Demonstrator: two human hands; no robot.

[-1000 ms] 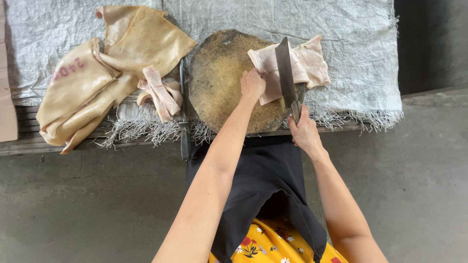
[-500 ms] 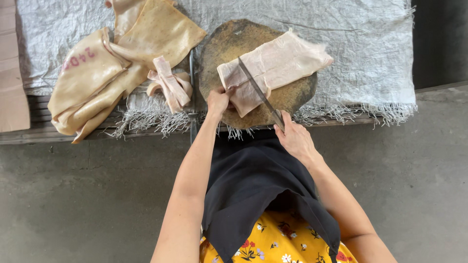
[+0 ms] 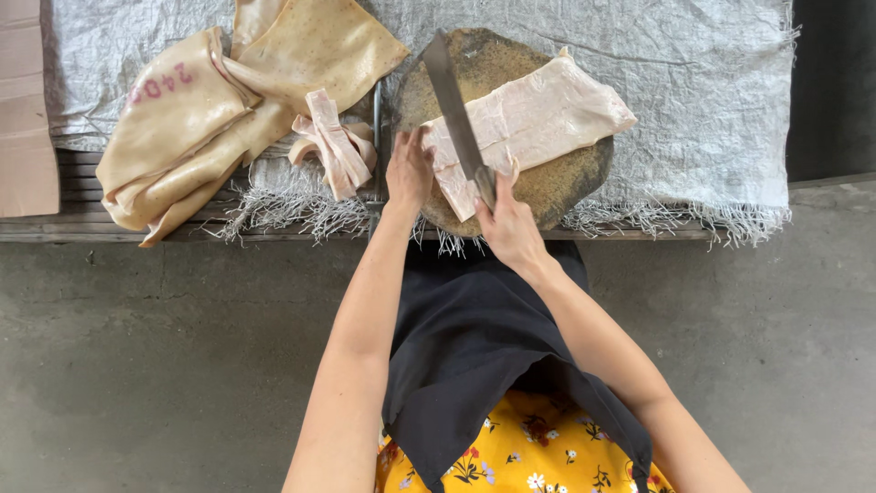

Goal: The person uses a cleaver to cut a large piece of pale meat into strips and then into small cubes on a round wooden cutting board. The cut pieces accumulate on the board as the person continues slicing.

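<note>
A pale slab of pork lies flat across a round wooden chopping block. My right hand grips the handle of a long cleaver, whose blade runs up and to the left over the slab's near left end. My left hand rests on the block's left edge, fingers against the end of the meat, beside the blade.
Cut strips of pork lie left of the block. A large folded sheet of pork skin with a reddish stamp covers the left of the grey woven sheet. Cardboard sits at far left. Concrete floor lies below the bench edge.
The slab has been turned and laid flat along the block. The cleaver swung from slanting down-right to pointing up-left across the slab's left end. My left hand stayed at the meat's left end.
</note>
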